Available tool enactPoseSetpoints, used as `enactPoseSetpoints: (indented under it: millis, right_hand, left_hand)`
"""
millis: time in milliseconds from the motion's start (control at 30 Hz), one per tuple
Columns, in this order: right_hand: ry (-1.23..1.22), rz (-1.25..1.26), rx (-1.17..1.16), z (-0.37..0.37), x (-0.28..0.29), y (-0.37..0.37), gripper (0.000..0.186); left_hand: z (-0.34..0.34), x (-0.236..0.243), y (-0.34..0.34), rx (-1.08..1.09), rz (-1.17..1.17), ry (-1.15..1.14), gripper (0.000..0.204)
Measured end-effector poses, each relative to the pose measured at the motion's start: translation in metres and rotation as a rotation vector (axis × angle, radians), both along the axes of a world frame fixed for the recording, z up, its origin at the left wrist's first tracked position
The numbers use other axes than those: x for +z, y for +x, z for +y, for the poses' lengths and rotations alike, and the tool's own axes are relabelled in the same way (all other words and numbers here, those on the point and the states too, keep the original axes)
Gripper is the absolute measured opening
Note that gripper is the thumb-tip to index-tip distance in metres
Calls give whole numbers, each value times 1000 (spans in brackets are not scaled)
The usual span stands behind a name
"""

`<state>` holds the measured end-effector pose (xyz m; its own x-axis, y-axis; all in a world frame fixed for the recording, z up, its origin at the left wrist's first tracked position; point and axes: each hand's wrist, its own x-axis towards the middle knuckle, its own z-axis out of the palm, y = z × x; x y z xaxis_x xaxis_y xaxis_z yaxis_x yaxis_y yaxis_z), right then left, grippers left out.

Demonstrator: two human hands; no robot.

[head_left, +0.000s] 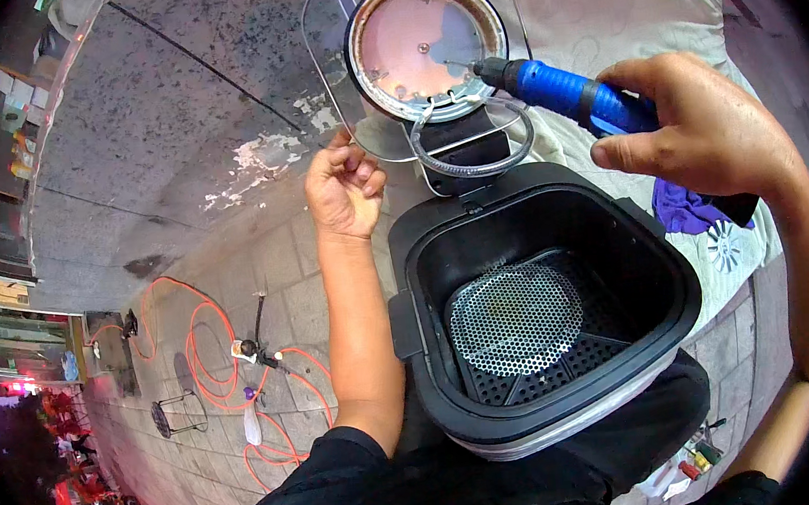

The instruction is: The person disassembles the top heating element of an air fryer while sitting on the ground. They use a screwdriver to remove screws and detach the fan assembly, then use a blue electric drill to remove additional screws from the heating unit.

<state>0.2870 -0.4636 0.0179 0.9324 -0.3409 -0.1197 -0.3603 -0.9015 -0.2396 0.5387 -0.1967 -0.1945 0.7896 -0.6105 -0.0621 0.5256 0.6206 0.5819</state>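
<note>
The right hand (701,121) grips a blue power screwdriver (554,97), tip over the open lid (420,44); the left hand (348,188) curls at its clear edge, grip unclear. Below, a black pot (414,343) holds a perforated plate (516,320).

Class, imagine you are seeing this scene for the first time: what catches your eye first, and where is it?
The bright blue power screwdriver, upper right of centre, in the right hand, its bit over a shiny round plate at the top. Below, the open black square pot stands out, with a perforated metal disc inside.
</note>
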Motion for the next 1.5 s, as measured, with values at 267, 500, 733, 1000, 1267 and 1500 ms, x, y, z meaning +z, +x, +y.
enactPoseSetpoints:
  millis: [267, 500, 733, 1000, 1267, 1500]
  right_hand:
    - [-34, 54, 73, 9, -2, 19, 50]
    - [-105, 231, 8, 13, 9, 24, 57]
    - [65, 65, 30, -2, 0, -3, 49]
    - [168, -16, -64, -5, -18, -38, 54]
    - [111, 111, -1, -2, -4, -28, 48]
    - [123, 200, 18, 9, 5, -12, 46]
  left_hand:
    - [-33, 6, -23, 42, -468, 477, 71]
    - [-45, -17, -14, 1, -495, 527, 68]
    - [-44, -8, -23, 40, -550, 558, 75]
    - [-47, -12, -22, 51, -528, 567, 68]
    - [-48, -17, -19, -4, -604, 616, 88]
    - [-49, -6, -27, -80, -535, 589, 100]
